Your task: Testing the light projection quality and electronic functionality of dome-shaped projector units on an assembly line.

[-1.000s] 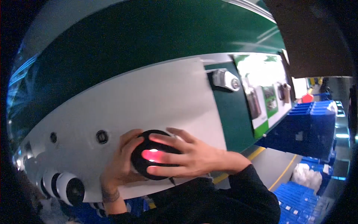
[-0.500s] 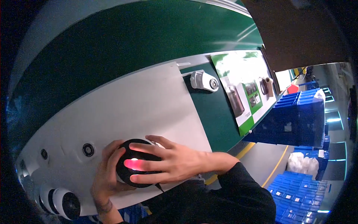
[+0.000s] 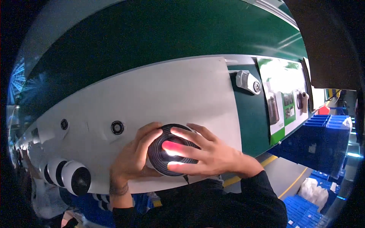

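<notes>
Between my two hands is a round device with a black face of concentric ribs (image 3: pixel 156 154) and a bright white light near its centre. My left hand (image 3: pixel 131 157) wraps its left side, with the fingertips at the rim. My right hand (image 3: pixel 215 154) lies over the face from the right. One of its fingers crosses the light and glows red. The device's underside and my left thumb are mostly hidden. A thin black cord (image 3: pixel 186 179) shows at its lower edge.
Left of my hands, a black ring part (image 3: pixel 117 127) and a smaller one (image 3: pixel 64 124) lie on the white sheet (image 3: pixel 171 87). Several white cylinders with black ends (image 3: pixel 80 179) stand lower left. Rightward are a white bracket-like part (image 3: pixel 248 82), a printed sheet (image 3: pixel 276 131) and blue crates (image 3: pixel 304 142).
The whole view has shifted, so the bench and my hands sit further right in the picture. Both hands keep their grip on the device, and more of its ribbed face shows.
</notes>
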Action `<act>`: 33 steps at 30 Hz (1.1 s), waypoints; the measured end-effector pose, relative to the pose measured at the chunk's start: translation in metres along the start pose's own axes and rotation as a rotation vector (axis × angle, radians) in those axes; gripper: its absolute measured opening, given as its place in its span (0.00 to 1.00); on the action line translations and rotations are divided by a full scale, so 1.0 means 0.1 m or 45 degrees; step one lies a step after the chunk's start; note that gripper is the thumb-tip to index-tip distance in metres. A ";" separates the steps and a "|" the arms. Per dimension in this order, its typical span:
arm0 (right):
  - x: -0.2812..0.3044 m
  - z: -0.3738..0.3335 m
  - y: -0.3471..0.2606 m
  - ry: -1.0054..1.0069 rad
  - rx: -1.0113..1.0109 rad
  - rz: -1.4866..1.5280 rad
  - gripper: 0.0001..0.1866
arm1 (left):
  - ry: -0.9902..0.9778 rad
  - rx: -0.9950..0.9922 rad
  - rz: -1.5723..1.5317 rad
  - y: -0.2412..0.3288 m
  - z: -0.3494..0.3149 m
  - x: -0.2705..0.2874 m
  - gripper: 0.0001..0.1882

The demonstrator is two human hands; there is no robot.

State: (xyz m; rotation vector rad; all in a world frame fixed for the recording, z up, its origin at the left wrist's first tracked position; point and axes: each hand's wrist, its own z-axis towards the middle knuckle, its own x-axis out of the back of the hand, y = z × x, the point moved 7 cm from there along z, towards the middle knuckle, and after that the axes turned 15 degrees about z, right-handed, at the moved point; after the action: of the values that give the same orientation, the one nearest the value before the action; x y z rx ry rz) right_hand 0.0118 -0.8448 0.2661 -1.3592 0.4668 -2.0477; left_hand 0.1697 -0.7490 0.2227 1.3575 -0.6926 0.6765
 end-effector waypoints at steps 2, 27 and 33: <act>0.05 -0.02 -0.01 0.045 0.009 -0.016 0.26 | 0.024 -0.012 0.082 -0.04 -0.02 -0.02 0.49; 0.01 0.00 0.01 -0.079 -0.021 0.081 0.46 | 0.043 -0.087 -0.088 0.03 0.06 0.00 0.66; 0.00 0.00 0.01 -0.076 -0.026 0.067 0.46 | -0.037 -0.053 -0.044 0.03 0.07 0.01 0.63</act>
State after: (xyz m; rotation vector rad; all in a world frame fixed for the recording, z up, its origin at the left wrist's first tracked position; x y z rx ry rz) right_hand 0.0122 -0.8452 0.2651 -1.4016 0.4938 -1.9589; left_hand 0.1679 -0.7559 0.2258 1.3402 -0.7016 0.6123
